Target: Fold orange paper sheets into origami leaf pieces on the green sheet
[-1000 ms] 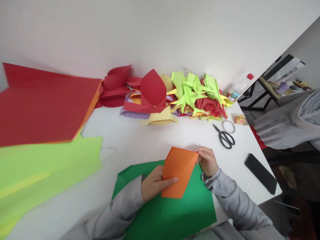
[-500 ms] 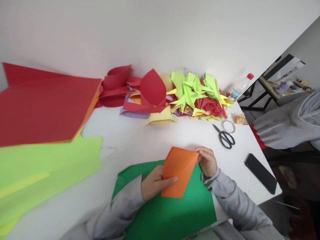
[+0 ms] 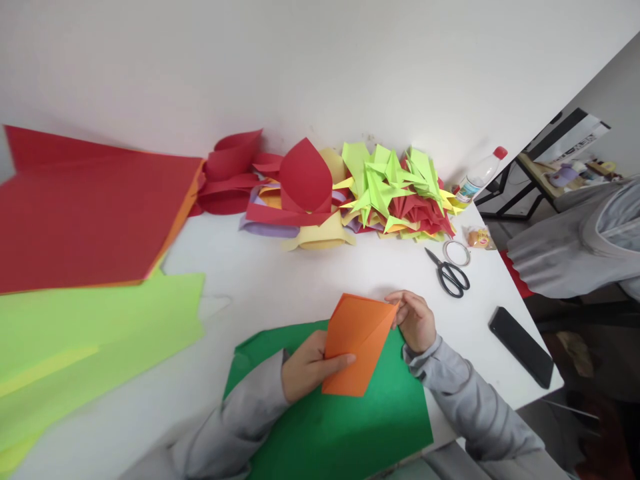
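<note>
My left hand (image 3: 311, 367) grips a folded piece of orange paper (image 3: 357, 340), thumb across its front and the other fingers behind. The paper has a diagonal crease and a pointed upper right corner. At that corner is my right hand (image 3: 416, 321), its curled fingers around the tip; the thumb is partly hidden. Below the paper, a large green sheet (image 3: 350, 433) lies flat on the table, partly covered by my left forearm.
Red sheets (image 3: 95, 220) and lime-green sheets (image 3: 125, 340) lie at left. Folded paper pieces (image 3: 390, 187) are heaped by the wall. Scissors (image 3: 450, 275), a tape roll (image 3: 457, 253), a bottle (image 3: 480, 177), a wrapped snack (image 3: 480, 237) and a phone (image 3: 521, 347) are at right.
The fingers of my right hand have lifted and loosened slightly at the paper's corner. My left hand and the orange paper have hardly moved.
</note>
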Tool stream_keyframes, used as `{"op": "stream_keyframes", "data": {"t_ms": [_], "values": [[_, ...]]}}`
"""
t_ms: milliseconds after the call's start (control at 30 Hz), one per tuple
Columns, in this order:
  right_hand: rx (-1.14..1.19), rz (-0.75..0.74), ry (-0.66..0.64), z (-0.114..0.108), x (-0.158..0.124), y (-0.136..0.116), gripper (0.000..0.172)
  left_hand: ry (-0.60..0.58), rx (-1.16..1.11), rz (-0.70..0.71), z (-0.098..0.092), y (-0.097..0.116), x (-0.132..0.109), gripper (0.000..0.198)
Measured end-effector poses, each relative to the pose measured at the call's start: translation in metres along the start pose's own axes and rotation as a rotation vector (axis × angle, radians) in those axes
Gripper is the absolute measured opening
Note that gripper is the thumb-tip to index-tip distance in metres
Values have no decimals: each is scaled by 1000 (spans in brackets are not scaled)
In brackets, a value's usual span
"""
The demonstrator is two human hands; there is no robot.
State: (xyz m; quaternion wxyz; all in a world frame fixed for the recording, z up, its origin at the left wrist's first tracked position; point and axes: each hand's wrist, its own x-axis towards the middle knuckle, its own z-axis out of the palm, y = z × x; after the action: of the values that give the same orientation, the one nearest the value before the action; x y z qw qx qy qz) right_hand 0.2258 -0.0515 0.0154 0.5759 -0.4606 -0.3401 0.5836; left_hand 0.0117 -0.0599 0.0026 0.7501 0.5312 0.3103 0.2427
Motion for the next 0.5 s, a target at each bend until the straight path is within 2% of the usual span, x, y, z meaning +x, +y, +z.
{"op": "stream_keyframes", "data": {"t_ms": [267,500], "values": [[-104,52,-104,-1,-5,3,23,-4,32,30,0,6,-1,33],[-110,42,-93,4,-8,0,35,10,97,67,0,12,3,36]]}}
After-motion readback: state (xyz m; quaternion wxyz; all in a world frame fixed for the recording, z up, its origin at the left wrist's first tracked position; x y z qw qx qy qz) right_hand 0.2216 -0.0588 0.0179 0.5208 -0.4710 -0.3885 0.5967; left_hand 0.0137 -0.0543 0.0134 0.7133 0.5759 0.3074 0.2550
